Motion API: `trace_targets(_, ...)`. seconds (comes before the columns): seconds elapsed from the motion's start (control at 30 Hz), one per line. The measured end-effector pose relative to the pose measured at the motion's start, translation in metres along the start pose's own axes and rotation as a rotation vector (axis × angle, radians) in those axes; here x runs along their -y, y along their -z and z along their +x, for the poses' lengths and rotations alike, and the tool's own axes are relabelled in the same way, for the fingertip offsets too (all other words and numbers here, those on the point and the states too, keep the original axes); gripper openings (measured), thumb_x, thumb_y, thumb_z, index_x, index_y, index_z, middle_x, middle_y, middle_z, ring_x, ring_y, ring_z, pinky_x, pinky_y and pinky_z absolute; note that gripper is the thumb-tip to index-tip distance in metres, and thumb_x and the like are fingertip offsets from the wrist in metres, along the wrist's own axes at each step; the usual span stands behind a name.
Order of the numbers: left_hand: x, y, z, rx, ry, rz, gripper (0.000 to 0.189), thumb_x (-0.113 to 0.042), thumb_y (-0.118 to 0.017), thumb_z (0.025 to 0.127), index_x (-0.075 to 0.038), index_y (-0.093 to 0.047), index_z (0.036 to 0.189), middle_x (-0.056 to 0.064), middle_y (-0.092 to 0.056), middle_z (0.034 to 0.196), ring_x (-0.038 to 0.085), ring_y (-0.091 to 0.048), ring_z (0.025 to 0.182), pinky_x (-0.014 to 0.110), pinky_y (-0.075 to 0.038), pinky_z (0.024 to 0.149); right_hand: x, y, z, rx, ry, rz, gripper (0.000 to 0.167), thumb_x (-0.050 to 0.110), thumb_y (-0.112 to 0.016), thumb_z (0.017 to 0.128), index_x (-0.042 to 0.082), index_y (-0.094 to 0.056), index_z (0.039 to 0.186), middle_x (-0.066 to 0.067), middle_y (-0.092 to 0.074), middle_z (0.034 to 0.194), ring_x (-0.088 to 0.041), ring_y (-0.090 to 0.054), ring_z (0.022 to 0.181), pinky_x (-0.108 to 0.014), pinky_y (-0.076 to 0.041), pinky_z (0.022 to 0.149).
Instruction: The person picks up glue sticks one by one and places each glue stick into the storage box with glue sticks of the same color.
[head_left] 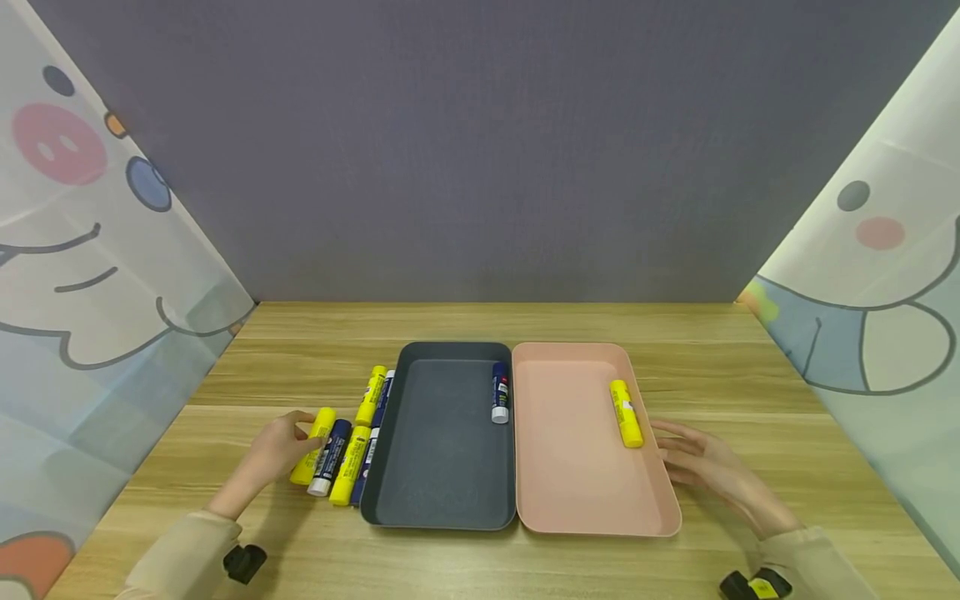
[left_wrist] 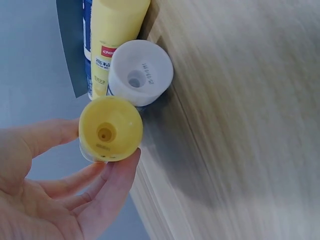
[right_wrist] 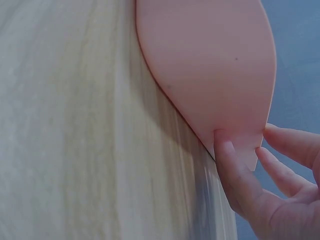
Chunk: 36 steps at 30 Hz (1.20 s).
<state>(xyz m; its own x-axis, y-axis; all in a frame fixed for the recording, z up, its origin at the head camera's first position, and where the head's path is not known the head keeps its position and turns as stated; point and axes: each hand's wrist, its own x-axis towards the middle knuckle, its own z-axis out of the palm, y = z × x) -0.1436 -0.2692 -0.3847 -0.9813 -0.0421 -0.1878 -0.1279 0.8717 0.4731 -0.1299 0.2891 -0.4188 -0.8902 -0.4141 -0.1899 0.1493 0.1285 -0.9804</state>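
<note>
In the head view my left hand (head_left: 276, 450) pinches the leftmost yellow glue stick (head_left: 322, 423) between thumb and fingers. The left wrist view shows its round yellow end (left_wrist: 111, 129) toward the camera. Right beside it lies a dark blue glue stick (head_left: 332, 457) with a white end (left_wrist: 141, 71), then another yellow glue stick (head_left: 350, 467). My right hand (head_left: 708, 465) rests against the right outer side of the pink tray (head_left: 558, 492). Its fingers are loosely spread, and fingertips touch the tray's outer wall (right_wrist: 210, 65) in the right wrist view.
A dark grey tray (head_left: 442, 492) adjoins the pink one and holds a blue glue stick (head_left: 500, 392). A yellow glue stick (head_left: 626, 414) lies in the pink tray. More yellow (head_left: 371, 396) and blue glue sticks line the grey tray's left side on the wooden table (head_left: 480, 567).
</note>
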Motion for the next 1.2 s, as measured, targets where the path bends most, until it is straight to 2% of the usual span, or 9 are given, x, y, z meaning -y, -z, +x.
trace_targets(0.2, -0.004, 0.004, -0.001, 0.005, -0.008, -0.01, 0.049, -0.016, -0.062, 0.08, 0.017, -0.045, 0.113, 0.024, -0.057, 0.085, 0.022, -0.052, 0.068, 0.032, -0.045, 0.054, 0.0, -0.001, 0.0, -0.022, -0.022, 0.002, 0.047, 0.013, -0.05, 0.09, 0.005, -0.035, 0.134, -0.021, -0.046, 0.125, -0.003, -0.056, 0.098, -0.029, -0.047, 0.082)
trace_targets(0.5, -0.009, 0.006, 0.001, 0.002, -0.014, -0.017, 0.05, -0.017, -0.061, 0.081, 0.015, -0.045, 0.115, 0.027, -0.057, 0.09, 0.024, -0.055, 0.072, 0.034, -0.047, 0.057, 0.0, -0.001, 0.001, -0.005, -0.012, -0.001, 0.049, 0.012, -0.049, 0.091, 0.002, -0.031, 0.136, -0.027, -0.042, 0.127, -0.004, -0.056, 0.098, -0.03, -0.047, 0.082)
trace_targets(0.57, -0.012, 0.006, 0.002, 0.008, -0.019, -0.036, 0.051, -0.018, -0.061, 0.081, 0.015, -0.045, 0.116, 0.027, -0.057, 0.091, 0.023, -0.056, 0.068, 0.033, -0.047, 0.056, 0.0, -0.001, 0.001, -0.007, -0.01, -0.005, 0.049, 0.013, -0.049, 0.091, 0.002, -0.031, 0.135, -0.026, -0.042, 0.127, -0.004, -0.056, 0.098, -0.03, -0.047, 0.082)
trace_targets(0.77, -0.022, 0.007, 0.004, 0.019, -0.027, -0.105, 0.05, -0.015, -0.059, 0.082, 0.014, -0.042, 0.119, 0.027, -0.056, 0.091, 0.015, -0.051, 0.049, 0.029, -0.045, 0.047, 0.001, -0.002, 0.0, -0.015, -0.009, -0.028, 0.051, 0.014, -0.05, 0.09, 0.0, -0.031, 0.135, -0.028, -0.041, 0.127, -0.003, -0.056, 0.098, -0.03, -0.047, 0.082)
trace_targets(1.0, -0.034, 0.009, 0.01, 0.031, -0.053, -0.122, 0.049, -0.015, -0.058, 0.083, 0.012, -0.043, 0.121, 0.031, -0.054, 0.097, 0.015, -0.054, 0.054, 0.032, -0.05, 0.051, 0.0, -0.002, 0.0, -0.014, 0.001, -0.036, 0.052, 0.014, -0.05, 0.09, -0.002, -0.029, 0.135, -0.029, -0.041, 0.126, -0.003, -0.055, 0.098, -0.03, -0.047, 0.083)
trace_targets(1.2, -0.051, 0.011, 0.016, 0.033, -0.103, -0.132, 0.051, -0.017, -0.059, 0.083, 0.011, -0.043, 0.122, 0.029, -0.055, 0.097, 0.017, -0.052, 0.048, 0.029, -0.046, 0.048, -0.001, -0.002, -0.001, -0.02, -0.01, -0.038, 0.052, 0.014, -0.05, 0.09, -0.001, -0.029, 0.135, -0.028, -0.041, 0.127, -0.003, -0.055, 0.098, -0.03, -0.047, 0.083)
